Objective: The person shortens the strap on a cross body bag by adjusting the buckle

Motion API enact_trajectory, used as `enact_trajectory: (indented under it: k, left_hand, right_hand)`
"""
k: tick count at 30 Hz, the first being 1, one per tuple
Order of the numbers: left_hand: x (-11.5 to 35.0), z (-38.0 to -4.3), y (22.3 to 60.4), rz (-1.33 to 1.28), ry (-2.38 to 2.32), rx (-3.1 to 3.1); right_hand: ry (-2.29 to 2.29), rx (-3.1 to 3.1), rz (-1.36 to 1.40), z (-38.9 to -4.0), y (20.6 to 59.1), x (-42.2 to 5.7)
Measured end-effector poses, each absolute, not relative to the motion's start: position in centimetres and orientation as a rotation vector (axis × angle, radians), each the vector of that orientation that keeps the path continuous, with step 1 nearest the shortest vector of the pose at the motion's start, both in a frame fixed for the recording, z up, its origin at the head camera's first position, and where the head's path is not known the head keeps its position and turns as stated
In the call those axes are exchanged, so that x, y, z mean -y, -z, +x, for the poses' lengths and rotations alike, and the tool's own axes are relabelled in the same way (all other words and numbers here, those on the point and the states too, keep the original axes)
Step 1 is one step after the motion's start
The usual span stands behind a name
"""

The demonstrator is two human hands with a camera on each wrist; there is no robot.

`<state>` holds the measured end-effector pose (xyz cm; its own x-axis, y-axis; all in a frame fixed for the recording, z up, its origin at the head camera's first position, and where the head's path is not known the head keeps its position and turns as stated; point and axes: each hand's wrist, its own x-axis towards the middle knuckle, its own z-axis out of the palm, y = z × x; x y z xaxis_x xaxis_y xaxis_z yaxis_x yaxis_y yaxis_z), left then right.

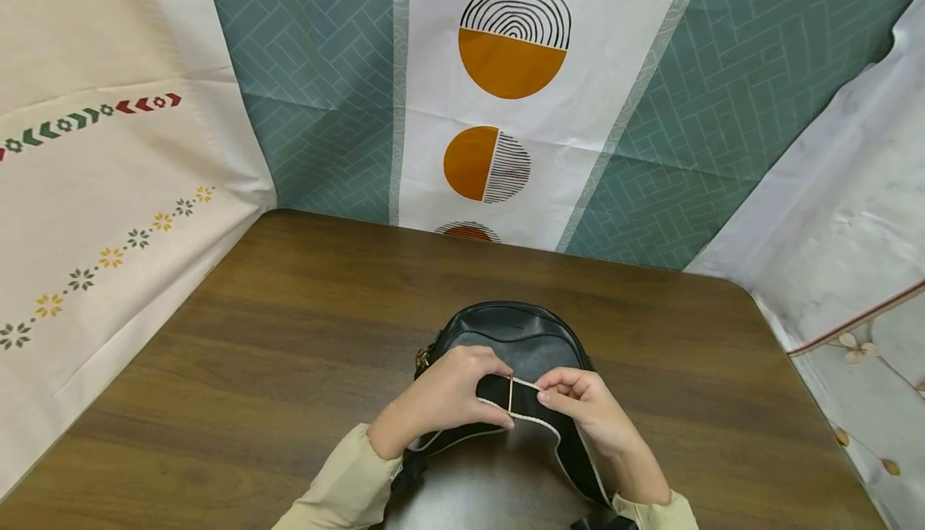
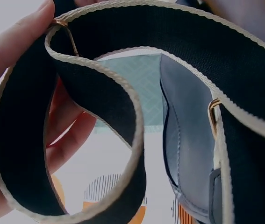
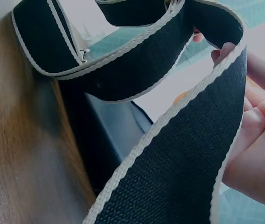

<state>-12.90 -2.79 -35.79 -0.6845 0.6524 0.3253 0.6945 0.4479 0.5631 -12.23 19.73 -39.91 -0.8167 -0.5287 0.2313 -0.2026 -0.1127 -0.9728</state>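
A black shoulder bag (image 1: 509, 329) with a rounded top lies on the table close in front of me. Its wide black strap (image 1: 562, 424) has cream edging and arches up toward me. My left hand (image 1: 451, 389) grips the strap by its two edges, right beside a thin gold slider buckle (image 1: 510, 396). Just right of the buckle, my right hand (image 1: 596, 413) pinches the strap between thumb and fingers. In the left wrist view, the strap (image 2: 22, 135) curls in a loop by the left fingers (image 2: 71, 135). A second gold metal ring (image 2: 213, 114) shows near the bag there.
The brown wooden table (image 1: 275, 337) spreads around the bag. A green and white patterned cloth (image 1: 325, 96) hangs behind its far edge. White printed cloths hang at the left (image 1: 108, 193) and the right (image 1: 853, 225). Gold hardware (image 1: 422, 357) sits at the bag's left side.
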Motion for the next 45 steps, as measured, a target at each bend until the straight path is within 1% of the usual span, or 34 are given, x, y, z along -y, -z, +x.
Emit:
enact_trajectory:
  k: [7, 18, 27, 33, 45]
  left_hand:
    - [2.1, -12.6, 36.0, -1.282, 1.044, 2.591]
    - [1.8, -12.6, 36.3, -1.287, 1.056, 2.532]
    - [2.5, -12.8, 36.0, -1.254, 1.080, 2.556]
    - [2.8, -12.8, 35.9, -1.227, 1.058, 2.588]
    - [1.8, -12.5, 35.9, -1.284, 1.036, 2.564]
  right_hand:
    - [2.028, -1.878, -0.909, -12.4, 39.7, -19.0]
    - [2.018, -1.961, -0.775, -12.1, 39.8, -18.1]
    - [2.066, -1.892, -0.801, -12.1, 39.9, -19.4]
    - [2.032, -1.892, -0.766, -12.1, 40.1, -19.8]
    - [1.999, -2.025, -0.811, -12.1, 39.5, -18.1]
